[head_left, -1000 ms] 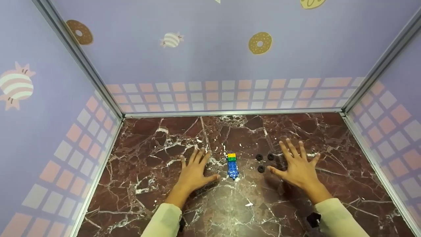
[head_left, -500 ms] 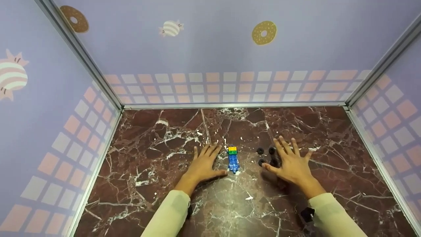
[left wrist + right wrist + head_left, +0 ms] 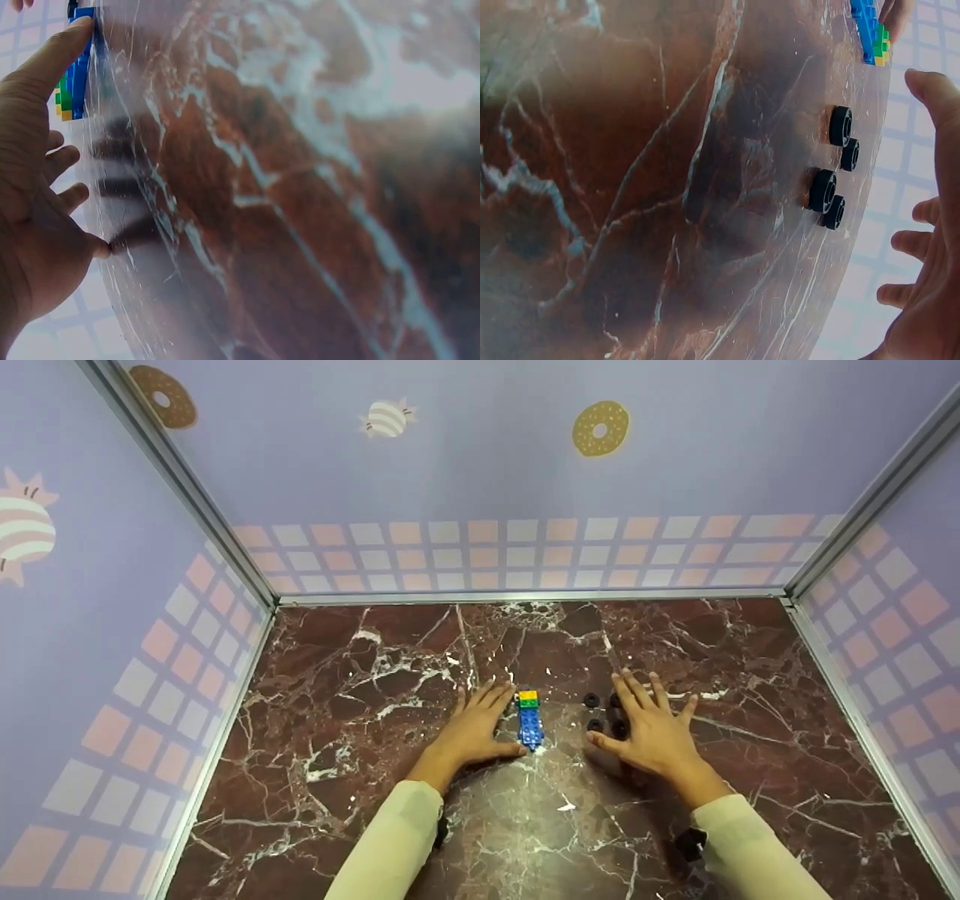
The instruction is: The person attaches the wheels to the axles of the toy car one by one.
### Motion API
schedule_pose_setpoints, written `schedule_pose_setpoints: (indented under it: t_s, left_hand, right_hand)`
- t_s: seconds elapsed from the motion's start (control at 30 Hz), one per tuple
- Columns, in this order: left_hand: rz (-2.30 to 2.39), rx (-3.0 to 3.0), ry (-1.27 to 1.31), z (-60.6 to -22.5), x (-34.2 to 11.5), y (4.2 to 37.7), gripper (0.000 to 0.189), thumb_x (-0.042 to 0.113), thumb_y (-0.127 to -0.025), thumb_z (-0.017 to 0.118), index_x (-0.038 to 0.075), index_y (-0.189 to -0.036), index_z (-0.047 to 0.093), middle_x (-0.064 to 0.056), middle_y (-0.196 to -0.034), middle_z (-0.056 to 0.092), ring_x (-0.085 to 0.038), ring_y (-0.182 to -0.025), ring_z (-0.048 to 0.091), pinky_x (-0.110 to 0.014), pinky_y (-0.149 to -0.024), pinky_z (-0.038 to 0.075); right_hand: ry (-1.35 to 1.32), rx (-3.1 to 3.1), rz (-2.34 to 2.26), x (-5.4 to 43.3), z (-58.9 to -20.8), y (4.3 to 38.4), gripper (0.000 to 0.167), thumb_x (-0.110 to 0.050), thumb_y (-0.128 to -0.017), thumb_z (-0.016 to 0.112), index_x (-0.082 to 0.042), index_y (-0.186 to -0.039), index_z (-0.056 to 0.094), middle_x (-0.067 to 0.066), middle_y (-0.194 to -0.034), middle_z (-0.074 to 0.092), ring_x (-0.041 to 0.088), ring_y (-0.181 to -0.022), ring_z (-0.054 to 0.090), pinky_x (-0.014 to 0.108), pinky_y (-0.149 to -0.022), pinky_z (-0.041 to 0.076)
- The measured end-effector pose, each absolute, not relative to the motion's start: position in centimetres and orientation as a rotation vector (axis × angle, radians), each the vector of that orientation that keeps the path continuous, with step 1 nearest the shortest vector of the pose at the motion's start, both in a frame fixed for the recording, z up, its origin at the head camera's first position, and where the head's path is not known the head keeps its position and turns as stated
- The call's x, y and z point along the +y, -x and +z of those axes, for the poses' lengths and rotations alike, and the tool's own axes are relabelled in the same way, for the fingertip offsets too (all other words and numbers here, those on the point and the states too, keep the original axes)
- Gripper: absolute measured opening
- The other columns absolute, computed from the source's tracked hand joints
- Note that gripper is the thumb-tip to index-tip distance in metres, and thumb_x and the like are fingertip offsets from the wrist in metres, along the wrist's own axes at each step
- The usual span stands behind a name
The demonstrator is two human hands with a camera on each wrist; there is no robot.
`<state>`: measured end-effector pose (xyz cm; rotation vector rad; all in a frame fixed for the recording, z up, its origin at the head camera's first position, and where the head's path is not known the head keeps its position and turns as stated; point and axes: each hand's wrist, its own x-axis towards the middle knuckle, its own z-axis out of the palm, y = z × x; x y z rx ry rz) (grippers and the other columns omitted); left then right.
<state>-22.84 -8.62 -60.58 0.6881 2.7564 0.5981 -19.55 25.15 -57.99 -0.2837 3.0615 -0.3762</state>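
A toy-brick car base [image 3: 529,725], blue and studded with green and yellow bricks on its far end, lies in the middle of the table. Just left of it is my left hand [image 3: 472,733], fingers spread and thumb tip right at the base's near end. In the left wrist view the thumb overlaps the blue base [image 3: 81,64]. Several small black toy wheels [image 3: 841,125] lie grouped to the right of the base. My right hand [image 3: 660,736] hovers with spread fingers over them, partly hiding some in the head view. Nothing is gripped in it.
The dark red marbled tabletop [image 3: 360,810] has white veins. Lilac panels with printed sweets and checks stand at the back [image 3: 480,472], left [image 3: 75,660] and right [image 3: 922,622], joined by metal edges.
My left hand has moved right, up to the car base. My right hand has shifted left over the wheels. The head view has tilted down slightly.
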Motion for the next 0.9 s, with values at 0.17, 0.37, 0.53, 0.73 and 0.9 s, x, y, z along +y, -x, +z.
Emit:
schedule_pose_setpoints:
  t_s: [0.17, 0.37, 0.53, 0.73, 0.9]
  left_hand:
    - [0.623, 2.742, -0.688, -60.8, -8.5, 23.0, 0.120, 0.069, -0.089, 0.082, 0.019, -0.178, 0.021, -0.002, -0.186, 0.021, -0.034, -0.174, 0.011, -0.072, -0.139, 0.002]
    - [0.661, 2.751, -0.746, -61.0, -8.2, 23.1, 0.116, 0.063, -0.088, 0.086, 0.016, -0.177, 0.027, -0.006, -0.184, 0.028, -0.036, -0.173, 0.017, -0.074, -0.138, 0.005]
    - [0.653, 2.773, -0.770, -61.1, -7.9, 23.3, 0.113, 0.059, -0.087, 0.088, 0.019, -0.176, 0.030, -0.006, -0.182, 0.033, -0.036, -0.172, 0.021, -0.076, -0.138, 0.006]
    - [0.683, 2.760, -0.756, -61.4, -7.8, 23.5, 0.109, 0.055, -0.088, 0.088, 0.021, -0.175, 0.032, -0.005, -0.180, 0.036, -0.035, -0.172, 0.023, -0.073, -0.138, 0.014]
    - [0.713, 2.759, -0.794, -61.4, -7.7, 23.6, 0.108, 0.051, -0.088, 0.088, 0.015, -0.174, 0.033, -0.011, -0.178, 0.039, -0.037, -0.169, 0.028, -0.071, -0.140, 0.011]
  right_hand:
    - [0.309, 3.086, -0.379, 24.7, -58.3, 19.4, 0.113, -0.079, -0.092, 0.070, -0.018, -0.177, 0.026, 0.008, -0.184, 0.028, 0.047, -0.171, 0.018, 0.096, -0.122, -0.001]
    - [0.389, 3.135, -0.413, 24.2, -58.6, 19.4, 0.108, -0.075, -0.091, 0.074, -0.014, -0.173, 0.037, 0.014, -0.176, 0.043, 0.046, -0.165, 0.033, 0.096, -0.122, 0.015]
    - [0.473, 3.172, -0.427, 23.9, -58.9, 19.2, 0.102, -0.071, -0.091, 0.076, -0.011, -0.167, 0.047, 0.019, -0.167, 0.052, 0.047, -0.157, 0.045, 0.093, -0.121, 0.025]
    - [0.516, 3.193, -0.413, 23.9, -59.2, 18.9, 0.097, -0.069, -0.092, 0.076, -0.010, -0.164, 0.051, 0.020, -0.163, 0.056, 0.046, -0.154, 0.049, 0.093, -0.120, 0.030]
    - [0.514, 3.181, -0.421, 23.9, -59.3, 18.9, 0.095, -0.067, -0.092, 0.077, -0.011, -0.165, 0.051, 0.020, -0.164, 0.056, 0.046, -0.154, 0.049, 0.092, -0.120, 0.029]
